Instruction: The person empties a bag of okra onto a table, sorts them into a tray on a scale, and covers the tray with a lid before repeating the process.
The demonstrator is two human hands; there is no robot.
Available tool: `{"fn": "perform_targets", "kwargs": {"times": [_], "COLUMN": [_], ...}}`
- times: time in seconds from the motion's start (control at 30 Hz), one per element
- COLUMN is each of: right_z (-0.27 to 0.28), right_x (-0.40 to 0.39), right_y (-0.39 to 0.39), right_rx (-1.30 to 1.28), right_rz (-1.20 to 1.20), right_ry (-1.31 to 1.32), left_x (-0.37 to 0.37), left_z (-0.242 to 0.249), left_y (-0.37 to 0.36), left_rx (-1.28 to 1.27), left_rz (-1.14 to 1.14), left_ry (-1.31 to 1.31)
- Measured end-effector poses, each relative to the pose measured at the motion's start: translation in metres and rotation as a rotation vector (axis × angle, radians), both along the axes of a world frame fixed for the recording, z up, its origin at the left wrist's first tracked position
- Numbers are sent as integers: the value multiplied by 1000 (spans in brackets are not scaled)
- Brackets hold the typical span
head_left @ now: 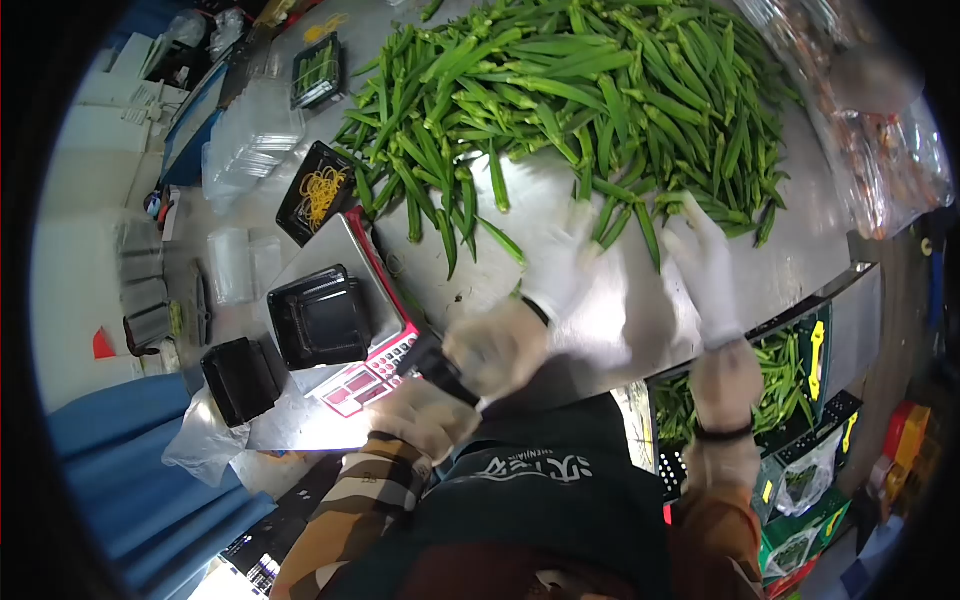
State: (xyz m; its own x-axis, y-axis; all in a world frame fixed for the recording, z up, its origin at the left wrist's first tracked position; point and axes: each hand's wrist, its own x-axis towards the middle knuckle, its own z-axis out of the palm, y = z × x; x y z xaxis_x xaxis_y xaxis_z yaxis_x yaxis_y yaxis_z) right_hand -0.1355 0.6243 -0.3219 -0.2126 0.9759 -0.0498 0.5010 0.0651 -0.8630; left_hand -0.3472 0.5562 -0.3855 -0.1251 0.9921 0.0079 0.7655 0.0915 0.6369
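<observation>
Heaped loose as an okra pile (590,80) across the far half of the tabletop (560,190), with stray pods trailing toward the near edge.

Left hand (565,262), white-gloved: laid flat at the near fringe of the pile, fingers spread, grip released, nothing held. Right hand (700,255), white-gloved: just right of the left, fingers stretched out over a few pods at the pile's near right edge, touching them; grip released, no pod closed in.

Left of the hands: scale (372,372) with a red keypad, carrying a black tray (320,320). Empty as far as can be seen; no pods in it. Near left of the scale: stack of black trays (240,378), likewise unfilled. Beyond the scale: band tray (318,192) holding yellow rubber bands. Far left: packed tray (318,70) with green pods inside, next to clear lids (250,140).

Near right, below the tabletop edge: crate (790,370) with more okra.

Progress, as a judgement: early. Only one packed tray in view; tray on the scale not yet loaded; bulk of the pods unsorted; further stock waiting in the crate. Left to do: nearly all of the picking, weighing and packing.
</observation>
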Motion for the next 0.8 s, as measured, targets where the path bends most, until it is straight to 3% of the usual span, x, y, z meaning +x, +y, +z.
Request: {"fn": "perform_targets", "kwargs": {"times": [0.03, 0.07, 0.13, 0.2, 0.3, 0.37, 0.43, 0.5, 0.53, 0.7, 0.8], "right_z": [-28, -42, -63, -92, -83, -75, -50, -73, -78, -83, -98], "right_x": [-13, -26, -60, -75, -80, -66, -51, -15, 1, 31, 41], "right_y": [13, 21, 16, -10, -48, -60, -61, -72, -77, -97, -97], "right_rx": [162, 256, 286, 382, 229, 294, 199, 102, -10, -101, -152], "right_rz": [42, 74, 142, 226, 499, 353, 137, -83, -188, -304, -266], "right_ry": [-89, -404, -885, -739, -660, -385, -44, 10, 56, 121, 80], "left_x": [-22, -34, -32, -28, -18, -32, -54, -71, -75, -88, -86], "left_z": [2, 3, -13, -13, 0, 6, 12, -5, 3, -24, -22], "left_y": [4, 5, -24, -58, -108, -137, -157, -183, -190, -195, -182], "left_rx": [-22, -39, -85, -144, -171, -80, 17, 286, 186, 136, 56], "left_rz": [-68, -135, -229, -280, -248, -166, 47, 207, 273, 574, 475], "left_ry": [191, 384, 407, 416, 351, 272, 13, -75, -76, -413, -231]}}
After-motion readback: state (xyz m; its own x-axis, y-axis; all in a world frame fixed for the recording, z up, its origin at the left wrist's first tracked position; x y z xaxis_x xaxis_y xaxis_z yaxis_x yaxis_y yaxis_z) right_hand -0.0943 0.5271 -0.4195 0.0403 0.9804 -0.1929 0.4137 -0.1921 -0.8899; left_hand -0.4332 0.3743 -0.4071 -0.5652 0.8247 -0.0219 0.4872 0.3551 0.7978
